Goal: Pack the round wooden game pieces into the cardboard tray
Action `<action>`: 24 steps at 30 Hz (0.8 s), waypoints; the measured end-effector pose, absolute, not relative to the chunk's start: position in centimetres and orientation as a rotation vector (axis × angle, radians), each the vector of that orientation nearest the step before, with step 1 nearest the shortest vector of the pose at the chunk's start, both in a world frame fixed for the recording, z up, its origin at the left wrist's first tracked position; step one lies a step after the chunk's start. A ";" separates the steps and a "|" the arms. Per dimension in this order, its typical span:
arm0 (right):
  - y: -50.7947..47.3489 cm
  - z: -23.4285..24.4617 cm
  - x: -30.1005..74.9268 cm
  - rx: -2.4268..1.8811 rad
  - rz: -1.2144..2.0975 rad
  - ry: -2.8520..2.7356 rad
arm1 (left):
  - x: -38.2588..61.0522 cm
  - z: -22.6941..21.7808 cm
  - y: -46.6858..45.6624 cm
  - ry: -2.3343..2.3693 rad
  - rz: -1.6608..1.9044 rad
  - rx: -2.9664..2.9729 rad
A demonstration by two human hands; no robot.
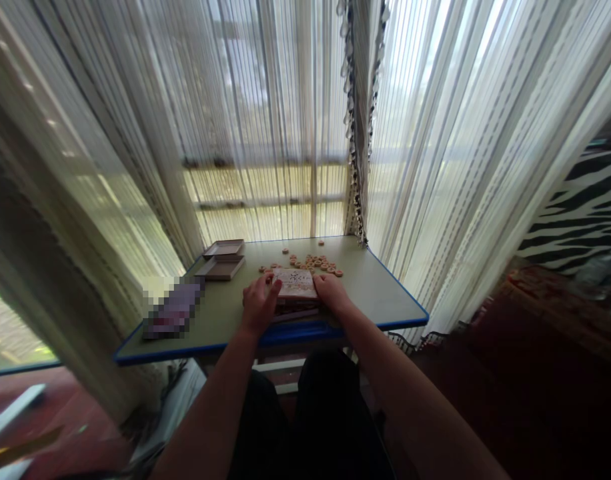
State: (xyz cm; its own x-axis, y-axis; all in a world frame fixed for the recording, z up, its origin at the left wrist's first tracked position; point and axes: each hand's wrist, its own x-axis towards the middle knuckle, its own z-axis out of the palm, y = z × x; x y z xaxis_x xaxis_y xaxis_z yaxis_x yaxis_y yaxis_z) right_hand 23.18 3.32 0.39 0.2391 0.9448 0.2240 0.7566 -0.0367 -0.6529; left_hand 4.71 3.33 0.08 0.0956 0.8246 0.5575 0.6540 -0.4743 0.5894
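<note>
A flat pale box (294,285) with a dark printed pattern on top lies near the front edge of the table. My left hand (260,300) grips its left side, thumb on the top. At its right side, my right hand (331,293) is closed around the edge. Under the box are further flat layers (293,312), too dim to name. Just beyond it lie several small round wooden pieces (315,263), loosely scattered, with some single ones farther back.
An open shallow box in two parts (223,268) lies at the table's back left. A pixelated purple item (175,310) rests on the left side. The table (380,287) has a blue edge. Sheer curtains (270,120) hang behind it.
</note>
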 end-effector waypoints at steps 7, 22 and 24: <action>3.1 0.4 23.1 -1.844 0.310 -1.642 | 4.5 0.4 3.0 1.484 1.404 2.007; 2.4 0.5 22.4 -1.796 0.218 -1.750 | 3.9 0.3 2.6 1.660 1.270 1.746; 2.3 0.5 22.5 -1.785 0.231 -1.771 | 3.9 0.2 2.7 1.680 1.266 1.751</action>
State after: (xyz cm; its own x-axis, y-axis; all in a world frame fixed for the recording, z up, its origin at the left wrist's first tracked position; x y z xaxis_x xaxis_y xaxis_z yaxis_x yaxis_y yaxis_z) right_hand 22.45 2.30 0.51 0.0917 0.9532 0.2882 0.8474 0.0773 -0.5254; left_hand 3.89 2.71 0.15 -0.1340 0.9358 0.3260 0.5717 -0.1957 0.7968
